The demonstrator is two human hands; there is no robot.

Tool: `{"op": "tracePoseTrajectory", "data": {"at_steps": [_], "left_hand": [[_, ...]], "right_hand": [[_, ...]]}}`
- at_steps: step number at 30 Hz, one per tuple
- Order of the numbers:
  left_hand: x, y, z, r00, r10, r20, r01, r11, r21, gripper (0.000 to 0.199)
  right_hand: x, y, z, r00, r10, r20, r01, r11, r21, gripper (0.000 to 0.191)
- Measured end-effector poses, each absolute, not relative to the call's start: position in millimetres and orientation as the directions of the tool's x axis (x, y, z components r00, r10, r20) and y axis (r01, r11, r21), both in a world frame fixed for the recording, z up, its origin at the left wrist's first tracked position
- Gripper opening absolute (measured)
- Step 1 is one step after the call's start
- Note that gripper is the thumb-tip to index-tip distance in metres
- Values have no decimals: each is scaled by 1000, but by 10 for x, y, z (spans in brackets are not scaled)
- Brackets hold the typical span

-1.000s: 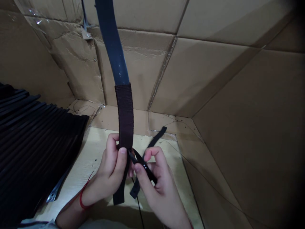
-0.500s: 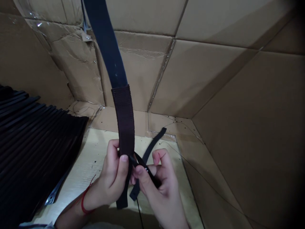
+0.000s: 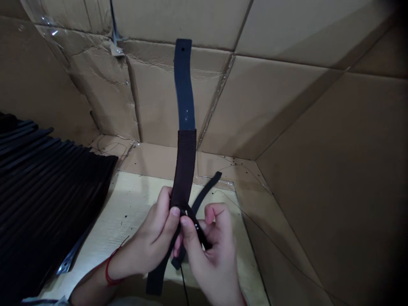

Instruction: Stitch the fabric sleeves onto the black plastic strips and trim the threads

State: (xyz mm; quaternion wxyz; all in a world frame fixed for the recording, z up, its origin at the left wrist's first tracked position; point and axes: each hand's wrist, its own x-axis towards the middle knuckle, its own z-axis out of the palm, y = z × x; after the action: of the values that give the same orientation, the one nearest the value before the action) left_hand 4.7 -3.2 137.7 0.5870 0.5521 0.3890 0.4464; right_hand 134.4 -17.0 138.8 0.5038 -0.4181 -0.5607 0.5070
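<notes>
My left hand (image 3: 157,231) pinches a long strap between thumb and fingers. The strap's upper end is a dark blue strip (image 3: 184,89) with a small hole near the tip; its middle is a dark brown, ribbed-edged sleeve (image 3: 185,168). A lower tail hangs below my left hand. Curled around small black thread snips (image 3: 201,236) with white marks, my right hand (image 3: 212,250) has its thumb close to the sleeve's lower end. The snips' tips are partly hidden there. Behind my hands, another narrow black strap (image 3: 207,189) lies on the pale board.
A thick stack of dark straps (image 3: 54,204) fills the left side. Cardboard walls (image 3: 302,97) enclose the pale work board (image 3: 137,191) at the back and right. Loose threads and dark scraps lie along the board's far and right edges.
The strap has shifted right and stands straighter, its holed upper end now in view. My left hand has moved slightly right with it. The right hand stays close with the snips.
</notes>
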Motion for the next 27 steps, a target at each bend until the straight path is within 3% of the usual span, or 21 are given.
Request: {"op": "tracePoseTrajectory", "data": {"at_steps": [8,14,20,27], "left_hand": [[59,-34,1396,184,978,-94,-243,138,960,28],[26,-35,1379,47,999,-18,-321,32,946,31],[-1,-40,1278,175,979,101,-443,-13,896,44],[3,-59,1264,204,966,158,-471,-45,881,42]], "right_hand": [[1371,-167,1436,-214,962,169,83,190,-978,16],[1419,-216,1511,-299,936,187,152,241,-959,11],[1360,-191,1457,-274,938,214,38,233,-972,14],[1379,-193,1470,-275,937,215,21,229,-973,15]]}}
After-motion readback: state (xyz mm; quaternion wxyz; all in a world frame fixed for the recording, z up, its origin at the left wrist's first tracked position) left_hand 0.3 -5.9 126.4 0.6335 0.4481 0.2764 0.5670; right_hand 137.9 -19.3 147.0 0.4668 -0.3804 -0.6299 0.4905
